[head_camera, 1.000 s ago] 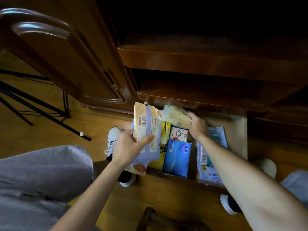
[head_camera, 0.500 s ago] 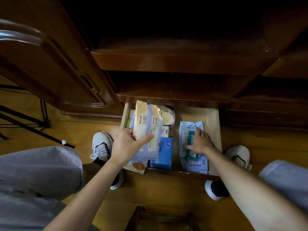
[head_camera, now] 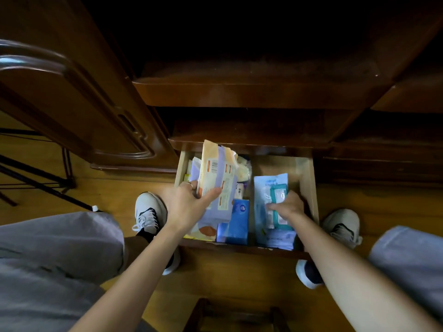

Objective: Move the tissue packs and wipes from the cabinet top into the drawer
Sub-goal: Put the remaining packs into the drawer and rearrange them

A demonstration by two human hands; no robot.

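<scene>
Holding packs along its left side, the open drawer has bare wood at far right. Left hand grips an upright cream-and-lavender tissue pack; right hand clasps the teal-lidded wipes pack lying inside.

A dark wooden cabinet door with a raised arched moulding stands open at the left. Beneath it the wooden floor shows a warm yellow-brown. Black tripod legs slant across the floor at the far left, one ending in a white tip. Two white sneakers rest on the floor: the left sneaker with white laces, the right sneaker beside grey trousers. A wooden stool shows at the bottom edge.
</scene>
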